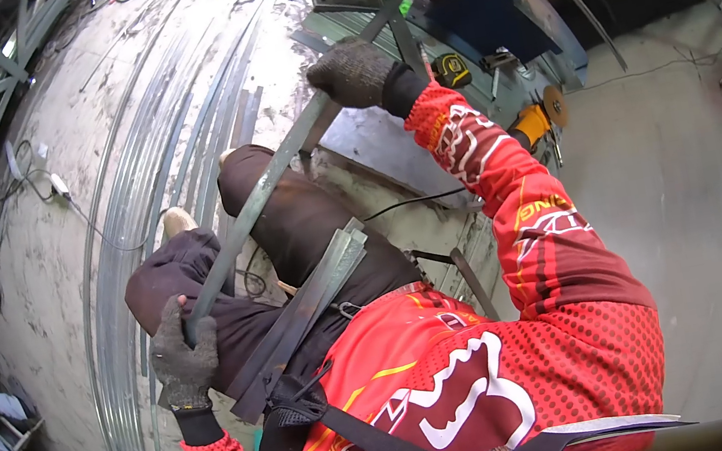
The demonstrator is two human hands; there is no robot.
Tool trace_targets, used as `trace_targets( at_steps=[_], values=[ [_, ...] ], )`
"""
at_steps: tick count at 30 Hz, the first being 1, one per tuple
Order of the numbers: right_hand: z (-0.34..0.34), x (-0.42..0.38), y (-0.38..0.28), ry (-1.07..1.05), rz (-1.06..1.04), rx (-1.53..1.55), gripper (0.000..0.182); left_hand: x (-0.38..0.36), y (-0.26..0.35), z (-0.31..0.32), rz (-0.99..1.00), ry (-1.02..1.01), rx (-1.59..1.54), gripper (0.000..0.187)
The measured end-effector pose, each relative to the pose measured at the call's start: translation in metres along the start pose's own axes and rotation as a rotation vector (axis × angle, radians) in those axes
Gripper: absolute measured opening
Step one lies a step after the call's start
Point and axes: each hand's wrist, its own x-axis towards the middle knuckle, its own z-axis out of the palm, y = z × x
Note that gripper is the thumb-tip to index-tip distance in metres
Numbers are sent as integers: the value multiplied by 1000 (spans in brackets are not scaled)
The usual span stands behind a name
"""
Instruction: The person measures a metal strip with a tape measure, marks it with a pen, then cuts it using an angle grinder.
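One long metal strip point(275, 168) is held at both ends, running from about 7 o'clock up to 1 o'clock across the knees. It's gripped low by the gloved left hand point(180, 351), fingers wrapped tight round it, and clamped up top by the gloved right hand point(355, 74). More flat bars point(300, 317) are laid across the lap, just under it. Farther out at 2 o'clock, a tape measure point(450, 69) and an orange grinder point(536, 120) can be made out. Frame edges are lost in dark blur. Dusty concrete floor point(686, 171), bundled strips point(110, 239) at 9 o'clock.
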Motion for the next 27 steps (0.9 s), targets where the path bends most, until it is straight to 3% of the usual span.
trace_targets(
  at_steps=[2,6,9,11,13,17,19,20,22,23,24,27],
  values=[
    [4,-4,11,5,-2,-30,3,11,14,5,-49,-41,-33,46],
    [-1,-22,15,65,76,-16,21,35,10,24,102,-17,47,43],
    [-21,-45,24,493,177,357,36,37,9,27,49,-78,62,42],
    [-33,-65,56,746,137,210,39,37,8,25,63,-68,104,41],
    [-31,-96,94,650,508,226,46,34,5,23,57,-76,129,41],
    [-36,-140,110,127,821,103,77,38,8,28,155,64,260,35],
    [-32,-149,115,27,794,212,84,39,14,27,145,88,320,32],
    [12,-163,172,25,718,216,83,38,10,27,152,131,377,30],
    [31,-162,188,38,749,548,70,30,-21,43,197,284,475,30],
    [29,-152,175,0,754,558,62,29,-17,34,95,237,530,29],
    [27,-147,171,-73,820,559,75,29,-11,26,17,194,560,29],
    [38,-145,189,-90,859,508,76,26,-11,25,-112,139,521,36]
  ],
)
